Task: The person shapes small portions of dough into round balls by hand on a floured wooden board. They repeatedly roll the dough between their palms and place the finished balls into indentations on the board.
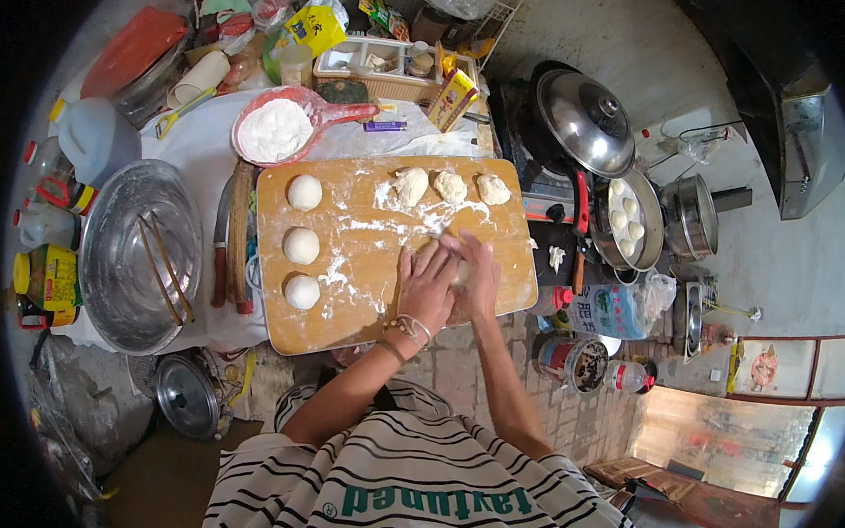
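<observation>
A piece of dough [461, 274] lies near the front right of the floured wooden board [367, 262], cupped between my two hands and partly hidden by them. My left hand [427, 284] curves around its left side, with a beaded bracelet at the wrist. Around the right side wraps my right hand [481, 273]. Three smooth dough balls, among them a middle one [302, 246], stand in a column along the board's left edge. Three rough dough lumps, with one in the centre [451, 187], sit along the far edge amid loose flour.
A red scoop of flour [275, 130] stands behind the board. Left of it lie a kitchen knife [219, 257], a wooden rod [238, 236] and a large metal basin [138, 310] with chopsticks [158, 269]. At right are a lidded wok [584, 119] and a steamer pot [651, 223] holding several dough balls.
</observation>
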The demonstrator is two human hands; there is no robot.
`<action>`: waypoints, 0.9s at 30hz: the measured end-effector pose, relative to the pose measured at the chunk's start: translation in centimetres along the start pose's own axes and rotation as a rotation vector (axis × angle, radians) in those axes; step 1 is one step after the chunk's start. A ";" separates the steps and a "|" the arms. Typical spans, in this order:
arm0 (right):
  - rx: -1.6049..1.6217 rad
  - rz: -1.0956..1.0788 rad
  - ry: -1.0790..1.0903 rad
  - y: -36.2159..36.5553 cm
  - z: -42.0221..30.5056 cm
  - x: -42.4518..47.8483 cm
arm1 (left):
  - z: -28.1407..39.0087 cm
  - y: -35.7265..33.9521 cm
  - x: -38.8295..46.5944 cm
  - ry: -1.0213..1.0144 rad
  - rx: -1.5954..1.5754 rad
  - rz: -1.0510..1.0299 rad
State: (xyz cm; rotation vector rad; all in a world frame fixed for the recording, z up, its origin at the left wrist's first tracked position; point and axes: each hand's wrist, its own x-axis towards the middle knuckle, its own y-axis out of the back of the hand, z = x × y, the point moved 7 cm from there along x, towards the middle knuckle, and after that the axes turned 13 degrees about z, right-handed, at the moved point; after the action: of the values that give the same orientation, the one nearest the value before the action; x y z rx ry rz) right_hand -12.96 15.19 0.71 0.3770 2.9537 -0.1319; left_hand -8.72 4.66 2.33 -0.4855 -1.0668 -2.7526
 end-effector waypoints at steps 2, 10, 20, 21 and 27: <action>0.180 0.041 -0.126 -1.0 -0.5 -2.0 | -0.8 -0.3 -0.8 -0.026 -0.053 0.010; -0.375 0.160 0.550 -0.4 -2.9 2.7 | -1.1 1.7 0.8 0.142 0.049 0.199; -0.343 0.099 0.307 0.2 -1.5 0.2 | 0.5 0.2 0.0 -0.080 -0.075 0.042; -0.422 0.107 0.416 0.1 -2.0 0.7 | 0.6 0.8 0.5 -0.028 -0.078 0.052; -0.003 0.012 0.089 0.4 -0.4 0.2 | 0.2 -0.7 0.2 -0.071 -0.090 0.086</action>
State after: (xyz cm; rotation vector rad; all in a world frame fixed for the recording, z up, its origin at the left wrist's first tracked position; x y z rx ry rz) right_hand -13.15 15.70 1.04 0.4109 3.0386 -0.1115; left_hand -9.01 5.34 2.09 -0.6299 -0.9172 -2.7348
